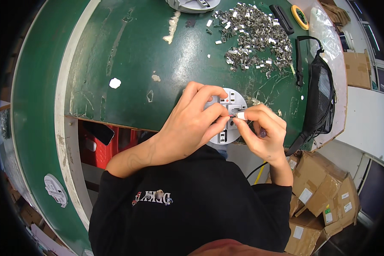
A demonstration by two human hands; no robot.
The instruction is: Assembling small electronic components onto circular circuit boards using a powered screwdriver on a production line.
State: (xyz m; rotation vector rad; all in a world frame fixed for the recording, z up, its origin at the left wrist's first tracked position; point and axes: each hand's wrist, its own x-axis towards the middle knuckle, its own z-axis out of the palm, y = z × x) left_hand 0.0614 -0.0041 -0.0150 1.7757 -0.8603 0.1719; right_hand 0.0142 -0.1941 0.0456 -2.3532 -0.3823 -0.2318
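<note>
A round white plastic socket base (227, 137) with slots and small metal fittings lies at the table's near edge, partly hidden by my hands. My left hand (196, 114) reaches over its left side, thumb and index finger pinched at the middle of the base. Something tiny, red and dark, shows at those fingertips. My right hand (263, 128) is closed at the right side of the base, its fingertips almost meeting the left ones. White wrapping (241, 115) covers its index fingertip. A dark purplish handle end (263, 133) pokes out by its palm; what the fingertips pinch is too small to name.
A heap of small metal clips (260, 38) spreads over the green table (132, 64). Beyond are a black bar-shaped object (281, 19), a yellow tape roll (300, 17) and another round part (193, 5). A black mesh bag (320, 96) lies right; cardboard boxes (322, 183) stand below.
</note>
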